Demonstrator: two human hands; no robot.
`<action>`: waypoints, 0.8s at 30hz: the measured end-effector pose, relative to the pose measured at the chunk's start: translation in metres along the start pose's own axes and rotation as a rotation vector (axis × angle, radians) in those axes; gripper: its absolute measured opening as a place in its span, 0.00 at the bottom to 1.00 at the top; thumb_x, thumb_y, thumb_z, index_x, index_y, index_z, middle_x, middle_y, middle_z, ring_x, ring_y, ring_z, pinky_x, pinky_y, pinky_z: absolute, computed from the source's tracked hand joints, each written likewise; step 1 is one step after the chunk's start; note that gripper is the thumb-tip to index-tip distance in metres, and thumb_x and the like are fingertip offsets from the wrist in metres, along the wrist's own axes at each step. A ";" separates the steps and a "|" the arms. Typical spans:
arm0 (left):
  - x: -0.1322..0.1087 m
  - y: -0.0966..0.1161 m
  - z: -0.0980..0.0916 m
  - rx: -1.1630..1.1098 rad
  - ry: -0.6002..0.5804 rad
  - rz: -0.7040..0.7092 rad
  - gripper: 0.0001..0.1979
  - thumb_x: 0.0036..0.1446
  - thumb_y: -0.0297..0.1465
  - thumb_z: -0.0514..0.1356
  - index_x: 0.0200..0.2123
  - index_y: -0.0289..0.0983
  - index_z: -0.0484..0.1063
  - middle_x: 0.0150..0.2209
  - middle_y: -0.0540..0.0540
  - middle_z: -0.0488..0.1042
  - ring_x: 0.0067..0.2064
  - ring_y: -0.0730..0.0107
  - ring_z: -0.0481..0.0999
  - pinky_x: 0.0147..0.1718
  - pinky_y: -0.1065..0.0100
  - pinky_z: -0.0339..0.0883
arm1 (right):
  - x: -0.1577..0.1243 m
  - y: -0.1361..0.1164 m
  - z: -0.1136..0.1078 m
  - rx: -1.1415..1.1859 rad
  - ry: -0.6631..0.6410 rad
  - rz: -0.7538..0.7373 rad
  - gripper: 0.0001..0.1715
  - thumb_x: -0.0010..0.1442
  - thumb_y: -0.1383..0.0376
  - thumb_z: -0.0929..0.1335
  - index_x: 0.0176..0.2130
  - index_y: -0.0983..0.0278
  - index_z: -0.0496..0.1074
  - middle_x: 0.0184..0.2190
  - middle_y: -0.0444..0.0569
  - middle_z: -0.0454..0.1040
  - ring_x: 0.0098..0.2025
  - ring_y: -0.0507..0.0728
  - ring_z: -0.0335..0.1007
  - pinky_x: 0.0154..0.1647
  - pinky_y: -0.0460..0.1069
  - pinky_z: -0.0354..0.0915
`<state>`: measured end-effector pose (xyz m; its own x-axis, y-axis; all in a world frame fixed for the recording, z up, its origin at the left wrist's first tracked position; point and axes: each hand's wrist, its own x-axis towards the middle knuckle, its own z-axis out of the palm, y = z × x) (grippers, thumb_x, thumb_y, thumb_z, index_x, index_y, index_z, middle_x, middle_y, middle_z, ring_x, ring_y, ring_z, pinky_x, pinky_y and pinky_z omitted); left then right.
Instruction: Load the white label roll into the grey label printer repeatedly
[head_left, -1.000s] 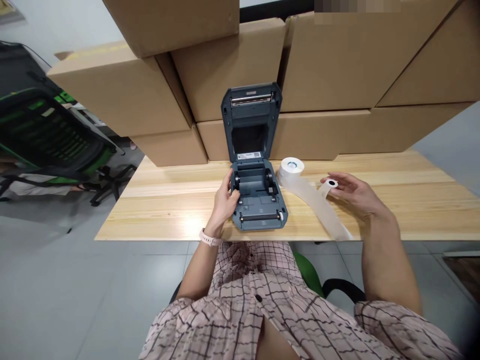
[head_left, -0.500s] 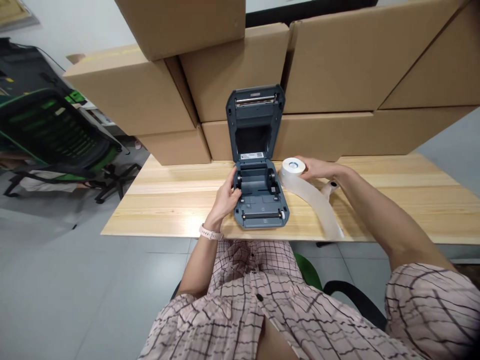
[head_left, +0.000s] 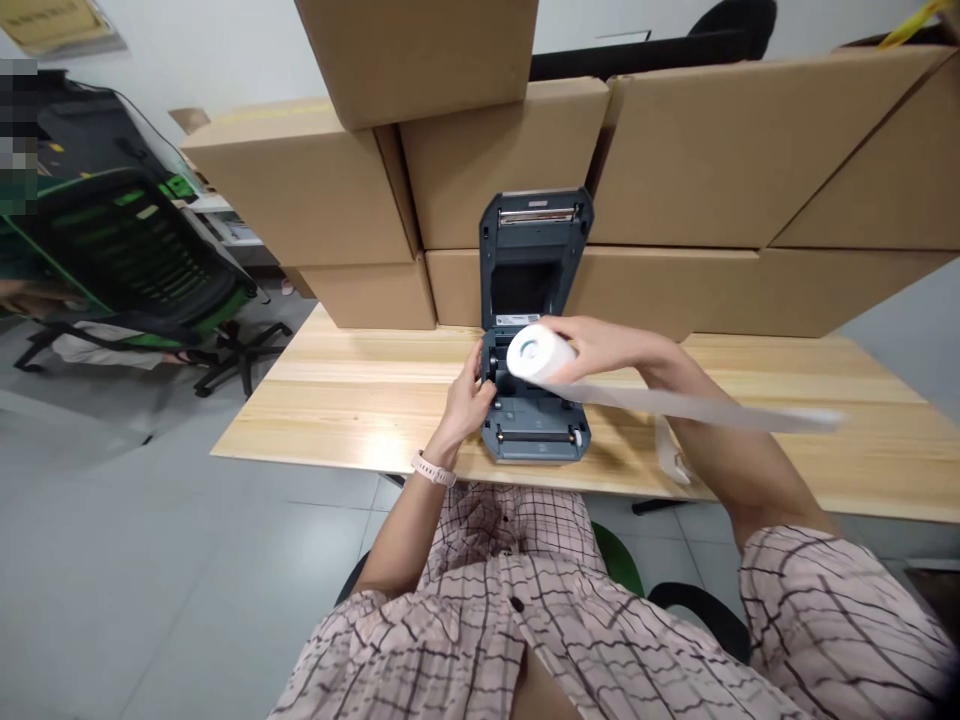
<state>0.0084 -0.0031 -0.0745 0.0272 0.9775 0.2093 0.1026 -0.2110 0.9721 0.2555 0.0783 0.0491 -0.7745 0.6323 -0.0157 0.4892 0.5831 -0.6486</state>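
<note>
A dark grey label printer [head_left: 534, 418] stands on the table with its lid [head_left: 531, 250] raised. My left hand [head_left: 466, 405] grips its left side, thumb over the edge by the roll compartment. In my right hand [head_left: 607, 348] is a white label roll [head_left: 536, 354], tilted and held above the right part of the compartment. The roll's round end with its core faces left. A loose white strip [head_left: 712, 410] trails from it to the right, over my forearm, its end blurred.
Stacked cardboard boxes [head_left: 690, 160] line the back of the wooden table [head_left: 300, 400]. A curled whitish strip [head_left: 670, 455] lies near the front edge, partly behind my right arm. At left stands a black and green office chair [head_left: 127, 260], with a person partly visible there.
My right hand has lifted the label roll off the table and carried it left over the printer, tilting it. Its strip has swung to the right. My left hand stays on the printer.
</note>
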 end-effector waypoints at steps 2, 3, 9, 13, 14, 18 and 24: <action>0.000 0.000 0.001 -0.033 0.007 -0.004 0.46 0.58 0.26 0.59 0.79 0.42 0.49 0.79 0.40 0.58 0.77 0.54 0.62 0.77 0.48 0.54 | 0.020 -0.017 0.006 -0.216 -0.138 0.013 0.45 0.47 0.45 0.79 0.58 0.62 0.76 0.56 0.58 0.81 0.55 0.71 0.77 0.57 0.63 0.72; -0.001 0.000 0.001 -0.047 0.010 -0.006 0.46 0.59 0.26 0.59 0.79 0.43 0.49 0.79 0.40 0.58 0.78 0.55 0.62 0.77 0.48 0.53 | 0.028 -0.021 0.009 -0.291 -0.185 0.026 0.44 0.49 0.45 0.79 0.59 0.62 0.77 0.56 0.58 0.81 0.56 0.72 0.77 0.57 0.63 0.71; -0.002 -0.001 0.003 -0.074 0.032 -0.011 0.45 0.58 0.26 0.59 0.78 0.44 0.53 0.78 0.41 0.60 0.77 0.54 0.62 0.77 0.45 0.54 | 0.046 -0.014 0.030 -0.425 -0.220 0.076 0.40 0.55 0.47 0.77 0.60 0.64 0.78 0.57 0.61 0.81 0.55 0.74 0.79 0.55 0.62 0.73; -0.002 -0.001 0.005 -0.107 0.047 -0.006 0.44 0.58 0.26 0.59 0.77 0.44 0.55 0.78 0.41 0.59 0.77 0.56 0.62 0.77 0.48 0.53 | 0.029 -0.008 0.042 -0.441 -0.108 0.028 0.41 0.64 0.50 0.73 0.69 0.67 0.71 0.65 0.65 0.76 0.64 0.77 0.74 0.64 0.67 0.69; -0.003 0.000 0.005 -0.114 0.047 -0.003 0.43 0.59 0.26 0.59 0.77 0.44 0.55 0.78 0.41 0.59 0.77 0.56 0.62 0.77 0.48 0.53 | 0.019 -0.008 0.046 -0.425 -0.054 -0.004 0.39 0.67 0.51 0.71 0.70 0.66 0.70 0.68 0.63 0.73 0.68 0.76 0.71 0.67 0.68 0.67; -0.006 0.004 0.007 -0.131 0.055 0.000 0.40 0.60 0.26 0.59 0.76 0.44 0.58 0.78 0.43 0.61 0.77 0.55 0.62 0.77 0.48 0.55 | -0.033 -0.019 0.078 -0.388 0.093 -0.129 0.31 0.76 0.52 0.63 0.70 0.60 0.70 0.73 0.56 0.68 0.73 0.69 0.67 0.72 0.68 0.66; -0.010 0.003 0.011 -0.174 0.089 -0.031 0.35 0.63 0.29 0.58 0.74 0.42 0.60 0.76 0.41 0.63 0.77 0.55 0.63 0.77 0.51 0.55 | -0.077 -0.044 0.149 -0.466 0.375 -0.071 0.26 0.78 0.55 0.62 0.68 0.59 0.72 0.73 0.56 0.68 0.75 0.67 0.65 0.73 0.69 0.66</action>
<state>0.0193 -0.0135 -0.0751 -0.0619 0.9816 0.1804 -0.0712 -0.1846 0.9802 0.2338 -0.0722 -0.0340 -0.6588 0.6711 0.3400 0.6315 0.7390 -0.2348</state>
